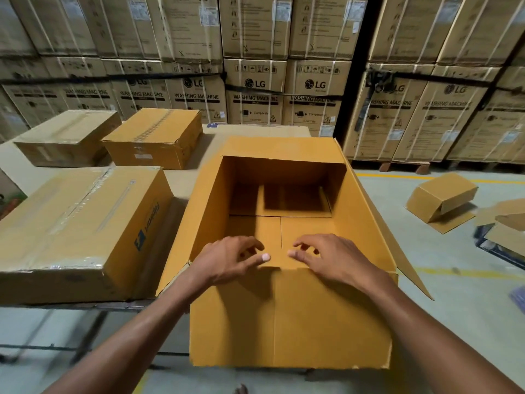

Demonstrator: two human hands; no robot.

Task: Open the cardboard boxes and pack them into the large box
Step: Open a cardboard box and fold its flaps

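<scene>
A large open cardboard box (289, 317) stands in front of me with its flaps spread outward and nothing inside. My left hand (230, 258) and my right hand (326, 257) rest on its near rim, side by side, fingers curled over the edge into the box. A sealed taped box (79, 228) lies on the table to the left. Two more closed boxes (68, 137) (154, 137) sit farther back on the table.
The table (176, 180) is covered with cardboard sheet; its metal frame shows below left. Stacked washing machine cartons (255, 89) form a wall behind. On the floor at right lie an open small box (441, 199) and loose cardboard (502, 226).
</scene>
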